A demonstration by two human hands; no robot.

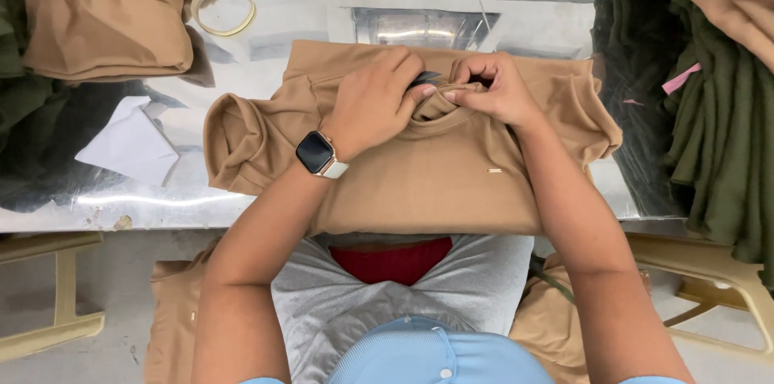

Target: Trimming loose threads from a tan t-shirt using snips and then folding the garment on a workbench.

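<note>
A tan T-shirt (pixel 435 178) lies spread on a shiny metal table (pixel 201 122), its collar toward the far side. My left hand (pixel 375 102) and my right hand (pixel 492 89) meet at the collar (pixel 439 106), each pinching the bunched neckline fabric. A small dark object shows between the fingers of my left hand; what it is I cannot tell. A smartwatch (pixel 317 154) with a dark face sits on my left wrist.
A pile of tan garments (pixel 105 13) sits at the far left with a roll of tape (pixel 223 9) beside it. White paper (pixel 129 142) lies left of the shirt. Dark green garments (pixel 717 126) are heaped on the right. More tan cloth (pixel 173 311) hangs below the table edge.
</note>
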